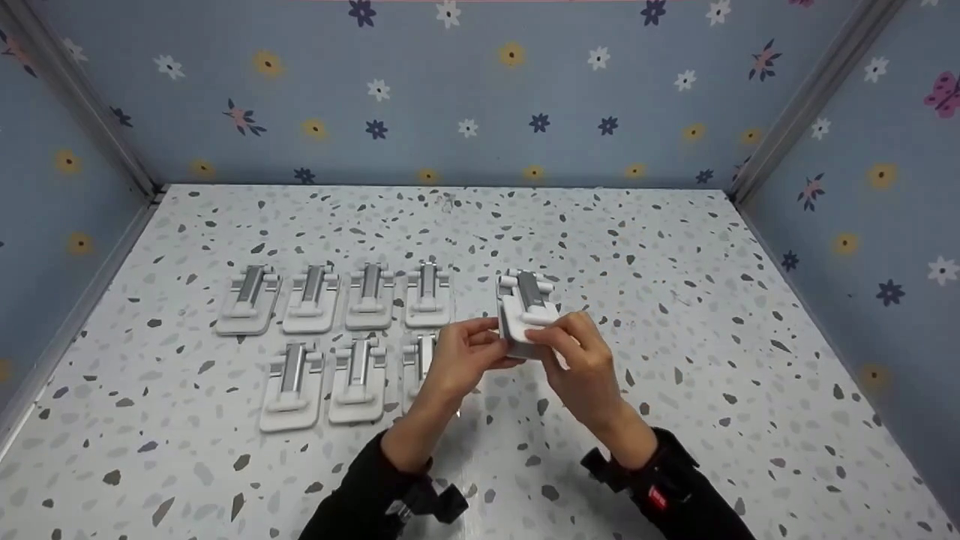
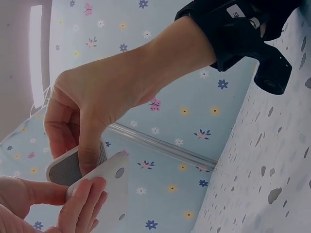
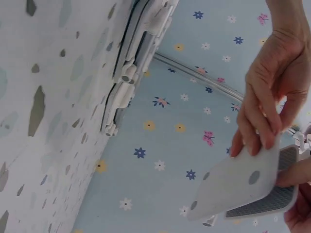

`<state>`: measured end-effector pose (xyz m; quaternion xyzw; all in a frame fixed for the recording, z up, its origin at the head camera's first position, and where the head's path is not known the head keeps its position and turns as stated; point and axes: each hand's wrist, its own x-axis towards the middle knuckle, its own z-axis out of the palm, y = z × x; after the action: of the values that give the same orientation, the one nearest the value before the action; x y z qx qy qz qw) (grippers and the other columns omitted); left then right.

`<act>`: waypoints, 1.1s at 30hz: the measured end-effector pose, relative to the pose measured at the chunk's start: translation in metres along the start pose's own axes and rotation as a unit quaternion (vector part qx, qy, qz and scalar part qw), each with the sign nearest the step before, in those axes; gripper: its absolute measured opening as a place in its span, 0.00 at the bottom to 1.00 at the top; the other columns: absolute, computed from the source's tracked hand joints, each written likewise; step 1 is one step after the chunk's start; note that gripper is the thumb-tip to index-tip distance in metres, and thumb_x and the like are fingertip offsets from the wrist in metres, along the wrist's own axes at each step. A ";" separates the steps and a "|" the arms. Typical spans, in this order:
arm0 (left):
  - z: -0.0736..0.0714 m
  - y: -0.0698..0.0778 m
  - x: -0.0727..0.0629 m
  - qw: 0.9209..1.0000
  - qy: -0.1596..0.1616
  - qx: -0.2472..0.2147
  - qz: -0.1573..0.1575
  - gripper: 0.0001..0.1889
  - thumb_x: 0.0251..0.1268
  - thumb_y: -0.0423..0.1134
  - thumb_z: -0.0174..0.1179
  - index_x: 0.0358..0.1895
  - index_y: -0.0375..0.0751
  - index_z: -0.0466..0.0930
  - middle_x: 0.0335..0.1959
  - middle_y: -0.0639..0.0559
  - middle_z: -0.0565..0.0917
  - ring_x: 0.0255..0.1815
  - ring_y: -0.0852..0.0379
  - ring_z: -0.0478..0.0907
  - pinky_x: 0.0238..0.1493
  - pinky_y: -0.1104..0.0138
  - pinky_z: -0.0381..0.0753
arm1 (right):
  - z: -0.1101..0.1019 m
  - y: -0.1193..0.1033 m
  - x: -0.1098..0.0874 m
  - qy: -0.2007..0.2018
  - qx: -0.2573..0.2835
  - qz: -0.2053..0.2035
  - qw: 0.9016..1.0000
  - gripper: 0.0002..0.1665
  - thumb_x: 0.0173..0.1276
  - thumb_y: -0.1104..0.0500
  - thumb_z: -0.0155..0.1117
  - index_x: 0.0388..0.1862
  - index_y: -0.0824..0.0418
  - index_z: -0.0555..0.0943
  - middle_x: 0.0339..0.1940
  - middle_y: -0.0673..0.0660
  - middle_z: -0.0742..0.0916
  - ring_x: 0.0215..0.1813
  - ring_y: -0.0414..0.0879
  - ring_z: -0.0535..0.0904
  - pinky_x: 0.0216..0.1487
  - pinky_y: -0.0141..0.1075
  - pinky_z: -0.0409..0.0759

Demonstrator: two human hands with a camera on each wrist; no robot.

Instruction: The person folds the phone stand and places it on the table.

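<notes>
Closest to us are our own black sleeves [image 1: 360, 495] at the bottom of the head view, with the wrist cameras strapped on. From there our two hands reach forward and meet over the speckled bench [image 1: 675, 315].

Starting at the left: seven white stands [image 1: 247, 300] lie flat on the bench in two rows, four in the far row and three in the near row. The right-most one of the near row is partly hidden behind our left wrist.

Moving along, our left hand [image 1: 461, 360] has its fingers curled round the left side of the stand [image 1: 525, 311] we are working on, holding it up off the bench. In the left wrist view our left fingertips [image 2: 85, 194] press against the edge of its white plate.

Then our right hand [image 1: 581, 356] has hold of the same stand from the right, its thumb and fingers pinching the near edge. In the right wrist view our right fingers [image 3: 262, 121] lie over the top of the white plate, and a grey textured pad [image 3: 272, 194] shows on a second plate just behind it.

So the stand sits between both hands, just right of the far row and slightly apart from it, its hinged end pointing away from us. Round the bench stand blue walls [image 1: 480, 90] with a flower print.
</notes>
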<state>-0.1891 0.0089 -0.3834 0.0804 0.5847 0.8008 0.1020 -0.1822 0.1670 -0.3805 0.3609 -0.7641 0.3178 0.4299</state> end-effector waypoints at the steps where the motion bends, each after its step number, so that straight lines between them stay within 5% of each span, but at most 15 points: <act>1: 0.000 0.000 0.000 1.000 0.001 0.000 0.000 0.20 0.54 0.21 0.49 0.52 0.15 0.65 0.31 0.34 0.80 0.33 0.46 0.81 0.37 0.62 0.81 | -0.003 -0.001 0.001 -0.015 0.014 0.019 1.000 0.15 0.44 0.75 0.68 0.31 0.62 0.81 0.28 0.54 0.76 0.32 0.46 0.72 0.32 0.29 0.74; 5: -0.001 0.003 -0.001 1.000 0.001 -0.005 -0.003 0.19 0.55 0.22 0.49 0.52 0.16 0.65 0.35 0.32 0.79 0.35 0.46 0.80 0.38 0.62 0.81 | -0.017 -0.002 0.009 -0.034 0.099 0.103 0.989 0.17 0.42 0.70 0.72 0.33 0.63 0.81 0.31 0.55 0.79 0.33 0.46 0.73 0.34 0.27 0.73; 10: 0.000 0.007 -0.003 1.000 0.006 -0.011 -0.006 0.21 0.55 0.22 0.51 0.53 0.17 0.64 0.39 0.29 0.78 0.37 0.45 0.80 0.39 0.62 0.81 | -0.027 0.003 0.021 0.006 0.197 0.204 0.959 0.13 0.49 0.74 0.66 0.36 0.69 0.79 0.33 0.61 0.81 0.36 0.49 0.75 0.36 0.32 0.76; 18: 0.000 0.010 -0.005 1.000 0.004 -0.012 0.007 0.19 0.55 0.22 0.51 0.52 0.17 0.65 0.39 0.29 0.78 0.36 0.45 0.80 0.39 0.62 0.81 | -0.022 0.022 0.024 0.020 0.284 0.378 0.881 0.15 0.60 0.68 0.58 0.45 0.76 0.72 0.40 0.64 0.78 0.44 0.50 0.74 0.38 0.33 0.77; 25: 0.000 0.012 -0.006 1.000 -0.001 -0.019 0.011 0.20 0.56 0.21 0.51 0.53 0.17 0.64 0.40 0.29 0.77 0.36 0.46 0.80 0.39 0.61 0.81 | -0.016 0.033 0.021 -0.068 0.310 0.466 0.826 0.22 0.64 0.66 0.52 0.55 0.74 0.65 0.51 0.65 0.75 0.50 0.53 0.72 0.41 0.33 0.77; 28: 0.000 0.012 -0.007 1.000 -0.005 -0.023 0.016 0.20 0.56 0.22 0.52 0.52 0.16 0.64 0.39 0.29 0.78 0.36 0.46 0.80 0.39 0.61 0.81 | -0.016 0.036 0.020 -0.114 0.348 0.486 0.793 0.25 0.66 0.64 0.50 0.59 0.75 0.61 0.55 0.67 0.72 0.51 0.49 0.72 0.46 0.33 0.77; 33: 0.000 0.013 -0.008 0.999 -0.004 -0.025 0.023 0.19 0.56 0.21 0.52 0.52 0.16 0.64 0.38 0.30 0.78 0.35 0.47 0.80 0.38 0.60 0.81 | -0.017 0.038 0.018 -0.159 0.474 0.497 0.710 0.30 0.70 0.60 0.45 0.61 0.80 0.53 0.54 0.65 0.73 0.52 0.47 0.73 0.51 0.36 0.75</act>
<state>-0.1827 0.0027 -0.3709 0.0946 0.5620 0.8170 0.0882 -0.2131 0.1966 -0.3642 0.1307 -0.6391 0.7439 -0.1451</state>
